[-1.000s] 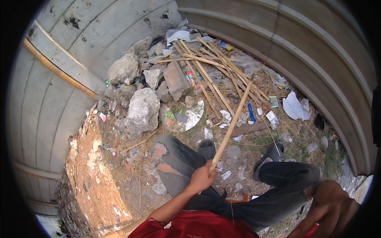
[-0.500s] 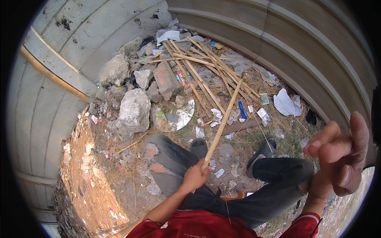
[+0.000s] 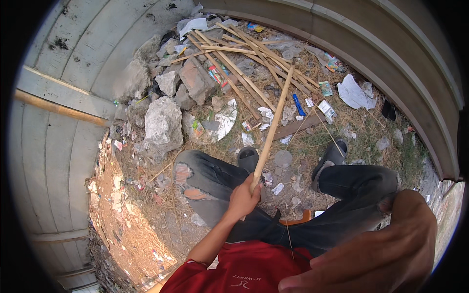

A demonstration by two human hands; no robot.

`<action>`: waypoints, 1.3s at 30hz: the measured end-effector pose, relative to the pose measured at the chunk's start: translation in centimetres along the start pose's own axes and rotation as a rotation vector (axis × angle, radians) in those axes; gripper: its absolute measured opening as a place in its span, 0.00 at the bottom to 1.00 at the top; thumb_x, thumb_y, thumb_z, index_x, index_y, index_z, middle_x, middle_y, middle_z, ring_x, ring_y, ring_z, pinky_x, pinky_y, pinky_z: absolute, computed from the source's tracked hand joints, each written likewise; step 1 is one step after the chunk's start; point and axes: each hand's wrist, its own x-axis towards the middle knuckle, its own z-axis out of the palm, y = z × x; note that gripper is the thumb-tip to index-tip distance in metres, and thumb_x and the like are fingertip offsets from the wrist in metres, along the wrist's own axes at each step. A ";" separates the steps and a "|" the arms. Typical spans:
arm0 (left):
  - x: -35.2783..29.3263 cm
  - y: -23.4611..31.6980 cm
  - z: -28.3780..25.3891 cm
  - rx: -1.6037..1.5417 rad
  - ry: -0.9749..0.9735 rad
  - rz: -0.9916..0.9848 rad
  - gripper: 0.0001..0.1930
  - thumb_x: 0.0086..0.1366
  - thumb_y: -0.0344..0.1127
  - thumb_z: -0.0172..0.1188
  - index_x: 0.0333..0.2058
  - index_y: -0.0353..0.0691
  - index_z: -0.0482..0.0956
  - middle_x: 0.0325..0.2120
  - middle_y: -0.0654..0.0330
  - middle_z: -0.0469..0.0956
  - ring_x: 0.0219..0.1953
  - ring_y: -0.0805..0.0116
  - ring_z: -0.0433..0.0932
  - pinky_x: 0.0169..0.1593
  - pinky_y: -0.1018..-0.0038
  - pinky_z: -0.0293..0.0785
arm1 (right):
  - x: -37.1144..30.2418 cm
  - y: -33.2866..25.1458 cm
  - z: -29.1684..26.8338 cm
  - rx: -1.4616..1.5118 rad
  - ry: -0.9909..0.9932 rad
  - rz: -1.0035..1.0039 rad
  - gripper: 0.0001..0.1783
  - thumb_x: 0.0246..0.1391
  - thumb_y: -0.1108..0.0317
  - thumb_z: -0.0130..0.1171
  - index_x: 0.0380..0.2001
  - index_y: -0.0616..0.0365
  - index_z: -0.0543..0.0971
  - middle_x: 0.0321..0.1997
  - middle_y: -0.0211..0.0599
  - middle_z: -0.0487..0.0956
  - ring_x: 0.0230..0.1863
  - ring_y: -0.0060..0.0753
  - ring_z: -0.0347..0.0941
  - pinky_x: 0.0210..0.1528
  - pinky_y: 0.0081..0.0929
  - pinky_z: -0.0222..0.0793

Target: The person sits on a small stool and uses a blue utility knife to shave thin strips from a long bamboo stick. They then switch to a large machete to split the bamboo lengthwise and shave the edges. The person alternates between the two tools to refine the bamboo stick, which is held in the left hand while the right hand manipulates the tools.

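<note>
My left hand (image 3: 244,199) is closed round the lower part of a pale wooden stick (image 3: 273,129). The stick slants up and away to the right, over the ground beyond my feet. Close to the camera at the lower right, my right hand (image 3: 376,249) looms large and partly blurred. Its back shows, its fingers stretch toward the lower left, and I see nothing in it. Below it are my red shirt and my dark torn trousers. Between my thighs lies a curved orange-brown object (image 3: 298,218), mostly hidden.
A loose pile of wooden sticks (image 3: 244,61) lies ahead. Rubble chunks (image 3: 163,124) stand to its left. A blue plastic object (image 3: 298,104), a dark plank (image 3: 298,128) and paper scraps litter the dry grass. Metal sheet walls (image 3: 391,53) enclose the far side; a grey panel wall (image 3: 53,161) stands left.
My right hand has swung from the right edge down and inward, closer to the camera. My left hand still grips the stick. The whole view has shifted slightly.
</note>
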 end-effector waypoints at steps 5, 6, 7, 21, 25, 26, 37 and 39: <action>-0.2 0.7 -0.4 0.011 -0.010 -0.015 0.28 0.69 0.46 0.55 0.61 0.33 0.68 0.32 0.40 0.82 0.39 0.39 0.82 0.45 0.54 0.75 | -0.5 -1.3 2.5 0.010 0.185 0.185 0.22 0.60 0.60 0.60 0.54 0.56 0.71 0.45 0.47 0.81 0.45 0.43 0.77 0.49 0.41 0.78; -0.1 0.7 -0.4 0.000 -0.015 -0.026 0.27 0.69 0.45 0.55 0.60 0.34 0.70 0.34 0.40 0.82 0.41 0.38 0.81 0.46 0.54 0.75 | -0.6 -1.6 2.7 0.015 0.211 0.208 0.22 0.60 0.59 0.60 0.53 0.56 0.71 0.45 0.46 0.81 0.44 0.43 0.77 0.49 0.41 0.78; 0.0 0.7 -0.3 -0.011 -0.019 -0.038 0.25 0.69 0.44 0.56 0.59 0.35 0.71 0.36 0.39 0.81 0.43 0.37 0.80 0.47 0.55 0.75 | -0.6 -1.8 2.7 0.015 0.231 0.227 0.21 0.60 0.59 0.60 0.53 0.56 0.71 0.44 0.46 0.81 0.44 0.42 0.77 0.49 0.41 0.78; -0.1 1.4 -0.4 -0.037 -0.012 -0.023 0.24 0.69 0.43 0.56 0.57 0.34 0.72 0.35 0.38 0.81 0.43 0.36 0.79 0.45 0.54 0.75 | -1.0 -2.8 3.2 0.005 0.354 0.321 0.18 0.60 0.56 0.60 0.47 0.54 0.73 0.38 0.39 0.81 0.38 0.38 0.78 0.48 0.44 0.77; 0.1 0.4 0.2 -0.012 0.005 -0.011 0.23 0.69 0.43 0.56 0.57 0.36 0.72 0.36 0.39 0.81 0.43 0.36 0.79 0.46 0.54 0.75 | -0.9 -3.2 3.2 -0.002 0.365 0.337 0.17 0.60 0.55 0.61 0.45 0.53 0.73 0.37 0.37 0.81 0.37 0.37 0.78 0.48 0.45 0.76; 0.2 0.4 0.1 -0.011 0.005 -0.011 0.23 0.69 0.43 0.56 0.58 0.37 0.72 0.36 0.39 0.81 0.43 0.36 0.79 0.46 0.54 0.75 | -0.8 -3.3 3.2 -0.004 0.371 0.339 0.17 0.60 0.55 0.61 0.45 0.53 0.73 0.36 0.37 0.81 0.36 0.37 0.78 0.48 0.45 0.76; 0.1 0.4 0.1 0.012 0.012 0.001 0.28 0.69 0.46 0.55 0.61 0.32 0.69 0.34 0.38 0.82 0.42 0.39 0.81 0.48 0.54 0.75 | -0.4 -4.1 4.2 -0.010 0.437 0.344 0.15 0.59 0.53 0.61 0.40 0.51 0.74 0.31 0.31 0.81 0.32 0.34 0.78 0.47 0.47 0.75; 0.1 0.2 0.2 0.018 0.018 0.004 0.29 0.69 0.47 0.55 0.61 0.32 0.69 0.35 0.37 0.82 0.42 0.38 0.81 0.49 0.54 0.74 | -0.4 -4.3 4.4 -0.012 0.465 0.348 0.15 0.59 0.52 0.61 0.39 0.51 0.75 0.31 0.30 0.81 0.31 0.33 0.79 0.47 0.48 0.75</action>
